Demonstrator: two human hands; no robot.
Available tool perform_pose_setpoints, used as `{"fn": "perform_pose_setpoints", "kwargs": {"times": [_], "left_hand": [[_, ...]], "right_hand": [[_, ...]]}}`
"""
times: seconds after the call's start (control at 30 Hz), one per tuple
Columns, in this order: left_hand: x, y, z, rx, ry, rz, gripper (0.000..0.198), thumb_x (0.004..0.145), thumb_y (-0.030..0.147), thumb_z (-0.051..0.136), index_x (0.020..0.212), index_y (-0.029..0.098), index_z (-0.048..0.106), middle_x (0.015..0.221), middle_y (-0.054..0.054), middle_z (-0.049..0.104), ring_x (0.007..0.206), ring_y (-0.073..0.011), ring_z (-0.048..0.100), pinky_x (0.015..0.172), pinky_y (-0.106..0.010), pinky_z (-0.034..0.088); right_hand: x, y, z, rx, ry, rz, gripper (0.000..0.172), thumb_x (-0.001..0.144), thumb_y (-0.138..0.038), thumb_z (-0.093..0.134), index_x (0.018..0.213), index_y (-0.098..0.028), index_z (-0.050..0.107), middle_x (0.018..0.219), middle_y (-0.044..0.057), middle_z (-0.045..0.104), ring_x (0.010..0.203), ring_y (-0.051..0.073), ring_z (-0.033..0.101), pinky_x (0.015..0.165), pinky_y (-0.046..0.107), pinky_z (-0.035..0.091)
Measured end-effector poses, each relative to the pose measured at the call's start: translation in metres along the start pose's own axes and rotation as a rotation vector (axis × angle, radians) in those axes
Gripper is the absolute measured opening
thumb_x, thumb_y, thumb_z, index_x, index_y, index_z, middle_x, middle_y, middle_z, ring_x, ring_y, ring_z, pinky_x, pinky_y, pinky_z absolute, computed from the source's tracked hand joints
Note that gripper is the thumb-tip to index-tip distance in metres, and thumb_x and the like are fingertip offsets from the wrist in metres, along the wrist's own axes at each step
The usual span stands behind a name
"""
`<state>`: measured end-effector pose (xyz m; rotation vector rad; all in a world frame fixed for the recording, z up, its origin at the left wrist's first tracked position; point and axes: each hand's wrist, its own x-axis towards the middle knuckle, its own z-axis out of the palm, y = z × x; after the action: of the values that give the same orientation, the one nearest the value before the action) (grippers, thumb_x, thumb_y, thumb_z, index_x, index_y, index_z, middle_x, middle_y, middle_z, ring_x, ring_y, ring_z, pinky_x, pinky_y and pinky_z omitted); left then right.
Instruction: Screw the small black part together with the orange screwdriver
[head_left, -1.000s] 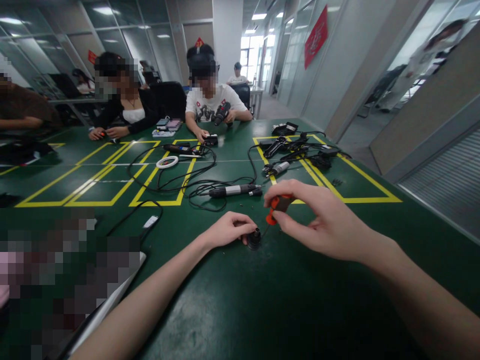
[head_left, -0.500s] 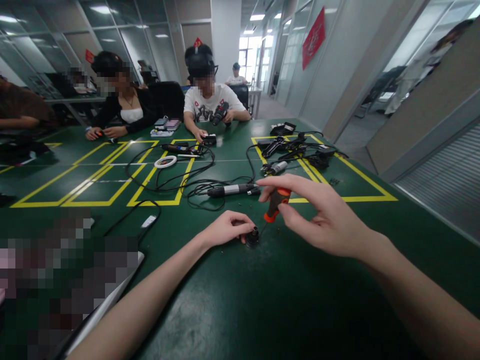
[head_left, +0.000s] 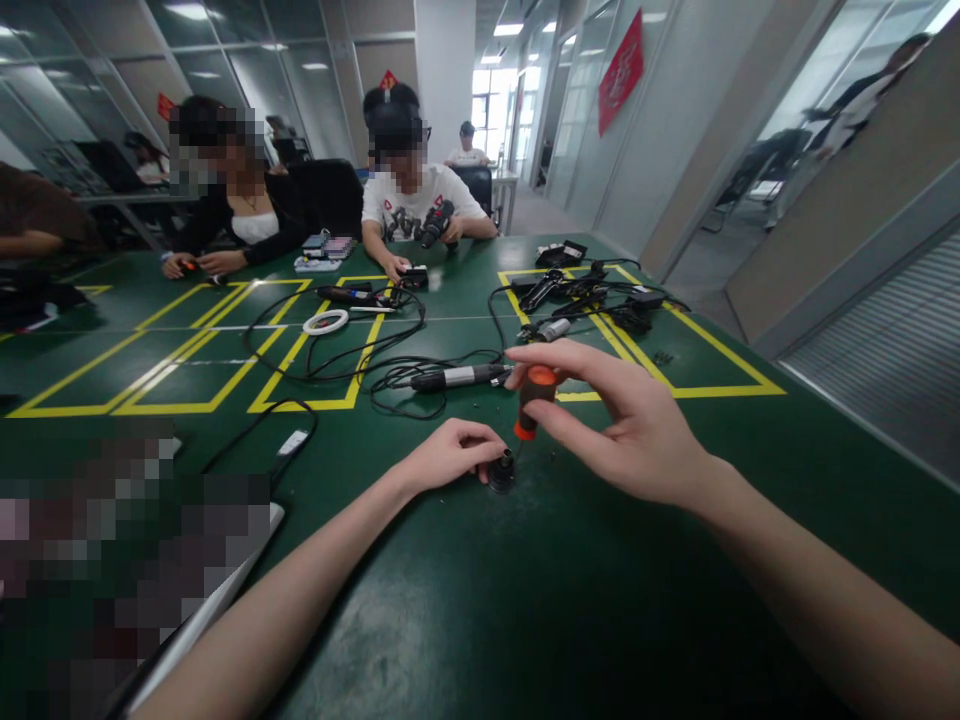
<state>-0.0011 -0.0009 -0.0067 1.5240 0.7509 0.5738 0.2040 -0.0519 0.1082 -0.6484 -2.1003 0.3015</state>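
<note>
My right hand (head_left: 622, 425) pinches a small screwdriver with an orange and black handle (head_left: 532, 398), held nearly upright with its tip down at a small black round part (head_left: 501, 472) on the green table (head_left: 525, 600). My left hand (head_left: 450, 455) is curled with its fingertips closed on the left side of that black part, holding it against the table.
A black and silver tool (head_left: 457, 377) with tangled black cables lies just beyond my hands. More tools and cables (head_left: 585, 295) sit in a yellow marked box at the right. A white ring (head_left: 325, 322) lies farther back. Two people sit across the table.
My right hand has tipped the screwdriver from a slant to nearly upright and moved it a little left and up. The left hand has stayed on the black part.
</note>
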Motion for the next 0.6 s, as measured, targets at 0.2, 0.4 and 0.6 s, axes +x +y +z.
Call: {"fn": "perform_pose_setpoints", "kwargs": {"times": [0.2,0.4,0.6], "left_hand": [[-0.0007,0.0021,0.0008,-0.009,0.004,-0.001,0.030,0.083,0.041,0.074,0.078,0.012,0.071,0.069,-0.001,0.069,0.055,-0.0099,0.060,0.058,-0.022,0.047],[-0.0008,0.0017,0.0003,0.011,0.013,-0.020,0.031,0.085,0.042,0.074,0.081,0.011,0.073,0.071,-0.003,0.071,0.055,-0.0101,0.060,0.059,-0.022,0.047],[0.0002,-0.0005,-0.0002,0.017,0.015,-0.026,0.029,0.085,0.040,0.072,0.083,0.011,0.073,0.071,-0.002,0.070,0.056,-0.0103,0.061,0.059,-0.022,0.046]], "right_hand": [[0.0003,0.0011,-0.0012,0.032,0.027,-0.038,0.020,0.097,-0.011,0.061,0.109,-0.022,0.073,0.106,0.007,0.074,0.099,0.020,0.071,0.088,0.034,0.058],[0.0011,0.0026,-0.0006,0.016,0.073,-0.022,0.024,0.098,-0.013,0.061,0.114,-0.024,0.075,0.105,0.008,0.072,0.098,0.020,0.070,0.085,0.034,0.058],[-0.0006,0.0068,-0.0008,0.110,0.029,0.000,0.031,0.102,-0.012,0.050,0.120,-0.024,0.073,0.113,0.009,0.074,0.102,0.020,0.071,0.090,0.038,0.058]]}}
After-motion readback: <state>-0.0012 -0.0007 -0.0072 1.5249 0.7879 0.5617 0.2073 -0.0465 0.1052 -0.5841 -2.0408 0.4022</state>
